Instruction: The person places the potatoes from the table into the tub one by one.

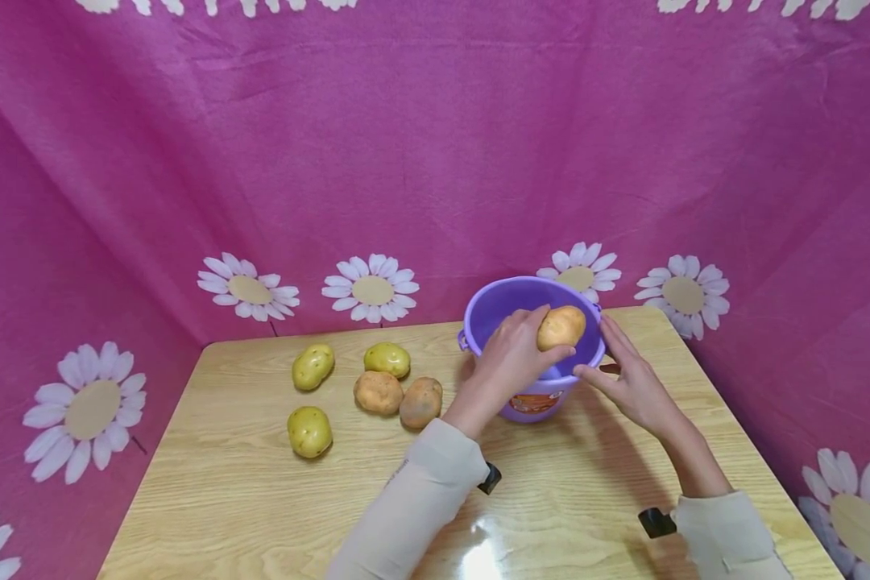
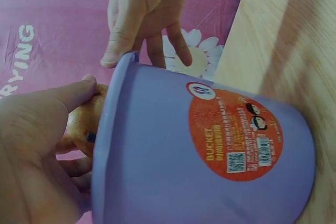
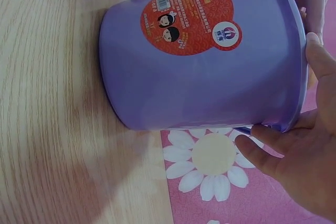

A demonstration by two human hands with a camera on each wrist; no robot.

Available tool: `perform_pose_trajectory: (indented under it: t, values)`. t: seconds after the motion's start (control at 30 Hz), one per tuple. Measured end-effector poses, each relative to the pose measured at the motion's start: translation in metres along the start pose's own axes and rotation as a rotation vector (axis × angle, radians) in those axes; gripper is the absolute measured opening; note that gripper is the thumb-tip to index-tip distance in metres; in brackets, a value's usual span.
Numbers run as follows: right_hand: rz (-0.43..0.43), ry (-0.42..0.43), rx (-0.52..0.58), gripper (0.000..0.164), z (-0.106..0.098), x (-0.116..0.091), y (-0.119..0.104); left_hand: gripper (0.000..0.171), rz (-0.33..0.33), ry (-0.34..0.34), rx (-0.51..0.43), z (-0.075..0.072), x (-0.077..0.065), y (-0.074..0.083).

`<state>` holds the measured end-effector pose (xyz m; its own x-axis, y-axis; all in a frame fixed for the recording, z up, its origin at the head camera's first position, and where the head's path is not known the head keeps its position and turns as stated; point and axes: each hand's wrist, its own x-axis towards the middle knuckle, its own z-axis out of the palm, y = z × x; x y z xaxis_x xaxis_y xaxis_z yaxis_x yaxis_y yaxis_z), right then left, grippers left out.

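A purple bucket point(image 1: 532, 403) stands upright at the back right of the table, an orange label point(image 2: 236, 135) on its side. My left hand point(image 1: 511, 350) grips a light brown potato point(image 1: 561, 328) at the bucket's mouth, thumb on the near side. In the left wrist view that potato point(image 2: 86, 119) is partly hidden behind the rim. My right hand point(image 1: 638, 387) holds the bucket's rim at the right, the thumb on the near edge and the fingers by the handle joint. The right wrist view shows this hand's thumb and fingers point(image 3: 268, 156) spread along the rim.
Left of the bucket lie two brown potatoes point(image 1: 379, 392) close together, with a yellow-green potato point(image 1: 387, 359) just behind. Farther left are two more yellow-green potatoes point(image 1: 309, 432). A pink curtain point(image 1: 406, 161) with daisies encloses the wooden table point(image 1: 246, 507) at the back and sides.
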<state>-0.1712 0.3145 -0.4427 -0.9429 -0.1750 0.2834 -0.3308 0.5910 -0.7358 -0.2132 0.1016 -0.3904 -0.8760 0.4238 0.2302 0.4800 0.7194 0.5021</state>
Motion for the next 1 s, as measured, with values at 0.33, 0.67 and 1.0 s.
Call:
perform_pose_trajectory:
  t: [0.33,0.67,1.0]
  values:
    - [-0.010,0.010,-0.014,0.085,0.003,0.000,-0.001,0.068,0.032,-0.016,0.030,0.007,-0.005,-0.007]
    - [-0.011,0.043,-0.040,0.082,0.004,-0.001,-0.003,0.063,0.047,0.016,-0.007,-0.001,-0.013,-0.010]
    - [-0.022,0.054,-0.006,0.087,0.004,-0.001,-0.003,0.063,0.010,0.054,-0.095,-0.029,-0.032,-0.028]
